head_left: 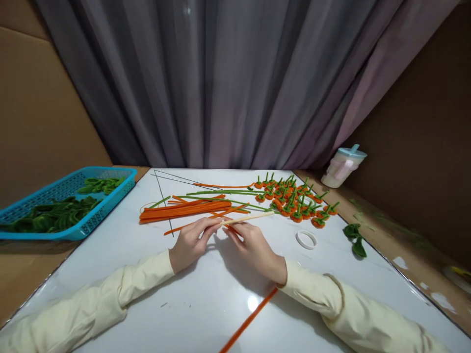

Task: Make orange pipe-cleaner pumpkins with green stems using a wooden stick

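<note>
My left hand [194,241] and my right hand [250,243] come close together over the middle of the white table. The fingers of both are pinched on a thin pale stick [253,216], which slants up to the right past my right hand. A bit of orange shows by my right fingertips, too small to tell how it is held. Just behind my left hand lies a bundle of orange pipe cleaners [184,211], with long green stems [224,192] beyond it. One orange pipe cleaner [250,320] reaches from my right wrist to the near edge.
Small orange pieces with green stems [290,196] cluster at the back right, near a white ring [306,239]. Green leaf shapes [355,240] lie at the right edge. A blue basket [83,230] of green pieces stands left; a lidded cup [340,167] stands back right.
</note>
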Tool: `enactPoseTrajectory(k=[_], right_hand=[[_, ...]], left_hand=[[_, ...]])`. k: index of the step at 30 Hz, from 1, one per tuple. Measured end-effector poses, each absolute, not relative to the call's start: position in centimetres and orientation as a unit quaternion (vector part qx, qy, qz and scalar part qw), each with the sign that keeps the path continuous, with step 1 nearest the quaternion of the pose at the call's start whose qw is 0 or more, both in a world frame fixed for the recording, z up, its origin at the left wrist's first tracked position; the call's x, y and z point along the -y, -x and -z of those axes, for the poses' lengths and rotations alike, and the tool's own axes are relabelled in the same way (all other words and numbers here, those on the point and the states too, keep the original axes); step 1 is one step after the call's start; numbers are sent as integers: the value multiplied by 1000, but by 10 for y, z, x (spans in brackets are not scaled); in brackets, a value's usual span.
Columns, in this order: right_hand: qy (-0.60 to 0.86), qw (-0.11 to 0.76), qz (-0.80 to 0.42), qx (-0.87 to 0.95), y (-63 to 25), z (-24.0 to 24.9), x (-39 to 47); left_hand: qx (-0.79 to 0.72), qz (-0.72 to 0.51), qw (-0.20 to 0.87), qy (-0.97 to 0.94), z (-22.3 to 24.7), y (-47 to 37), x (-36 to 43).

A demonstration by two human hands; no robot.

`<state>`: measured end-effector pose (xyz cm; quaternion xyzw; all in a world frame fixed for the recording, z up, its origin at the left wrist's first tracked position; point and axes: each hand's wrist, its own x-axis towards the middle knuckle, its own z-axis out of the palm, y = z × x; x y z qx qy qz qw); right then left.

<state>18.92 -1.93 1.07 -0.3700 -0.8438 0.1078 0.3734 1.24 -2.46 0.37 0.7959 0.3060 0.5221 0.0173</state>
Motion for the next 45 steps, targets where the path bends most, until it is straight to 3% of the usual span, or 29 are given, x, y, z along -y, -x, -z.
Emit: enactPoseTrajectory(k=[4,8,13,21,33,40,45], right_hand=[[406,284,-334,802,-181,-28,25],[408,224,-386,797,-181,-42,31],[402,202,-299,842,-184,-45,28],[352,116,43,928,-198,-51,24],[355,152,78,919,-202,-54,19],[361,148,-23,920,-204,-57,13],[346,137,-280,885,-207,-67,8]], left_hand=[[-264,-490,-57,-829,-7,-5,19],[-274,-439,-114,-848,-6,-1,15],[-280,-423,-90,-857,-3,-3,14],[-331,-399,36,-854,-18,-9,25],[-322,-378,73,-865,-33,-13,37],[-296,-379,87,-873,-37,-11,39],[-309,-397,116,-856,-35,-12,42]])
